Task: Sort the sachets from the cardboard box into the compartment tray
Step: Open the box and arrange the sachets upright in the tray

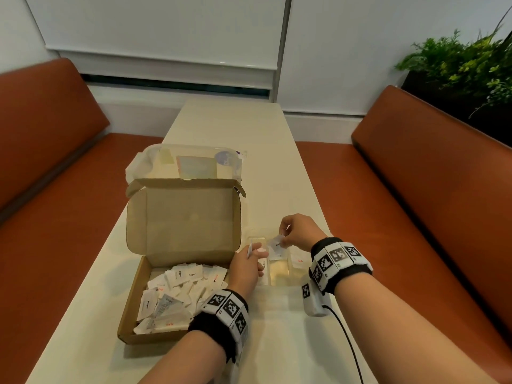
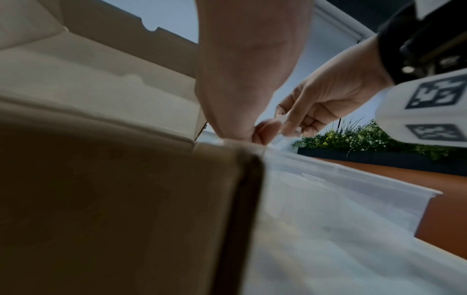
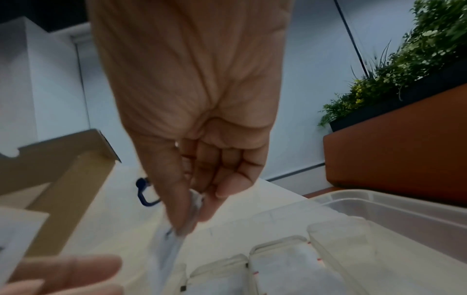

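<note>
The open cardboard box [image 1: 138, 273] lies left of centre and holds several white sachets [image 1: 177, 295]. Directly to its right stands the clear compartment tray [image 1: 279, 275], with a few sachets lying in its compartments [image 3: 285, 265]. My right hand [image 1: 284, 239] hovers over the tray's far part and pinches a white sachet [image 1: 277, 243] between thumb and fingers; the sachet [image 3: 166, 245] hangs down from them. At the box's right wall, beside the tray's left edge, my left hand [image 1: 253, 252] holds another white sachet [image 1: 249, 250], which shows with dark print [image 3: 20, 229].
A clear lidded plastic container [image 1: 191, 162] stands behind the box's raised lid [image 1: 182, 214]. Orange benches [image 1: 415, 217] flank the narrow cream table [image 1: 277, 342]. A planter with greenery [image 1: 465, 67] sits at the far right. A black cable [image 1: 349, 345] trails from my right wrist.
</note>
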The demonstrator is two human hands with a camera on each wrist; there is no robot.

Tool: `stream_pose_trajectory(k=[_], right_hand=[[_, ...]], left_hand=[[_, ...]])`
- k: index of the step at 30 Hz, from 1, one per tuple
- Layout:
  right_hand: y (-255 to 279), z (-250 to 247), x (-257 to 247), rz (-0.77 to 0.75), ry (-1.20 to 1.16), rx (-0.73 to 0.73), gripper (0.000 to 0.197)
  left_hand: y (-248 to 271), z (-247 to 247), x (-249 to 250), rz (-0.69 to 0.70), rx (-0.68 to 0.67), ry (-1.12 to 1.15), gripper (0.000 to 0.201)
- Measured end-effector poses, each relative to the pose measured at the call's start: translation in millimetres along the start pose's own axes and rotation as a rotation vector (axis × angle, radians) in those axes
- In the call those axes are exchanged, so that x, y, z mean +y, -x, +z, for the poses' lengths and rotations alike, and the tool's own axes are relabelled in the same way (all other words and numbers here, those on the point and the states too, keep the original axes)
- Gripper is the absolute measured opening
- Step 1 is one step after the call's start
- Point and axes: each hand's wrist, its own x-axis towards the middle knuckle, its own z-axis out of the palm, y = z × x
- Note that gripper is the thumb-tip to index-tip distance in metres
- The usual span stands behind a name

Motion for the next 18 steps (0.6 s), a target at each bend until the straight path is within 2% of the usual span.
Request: stream_pose_trajectory(k=[3,9,18], right_hand=[[-12.0,2.0,-3.0,0.063,0.094,0.003,0.024],[-35.8,24.2,-4.1,0.159,0.358,-0.057,0.021],[-53.0,36.1,1.5,0.217,0.486,-0.088,0.018]], left_hand=[[-0.6,1.0,0.3,-0.015,-0.01,0.054,0.019],[-3.7,1.0,-0.9,-0.033,-0.018,0.062,0.026],[-6.8,0.0,-2.1,-0.053,-0.007,0.083,0.026]])
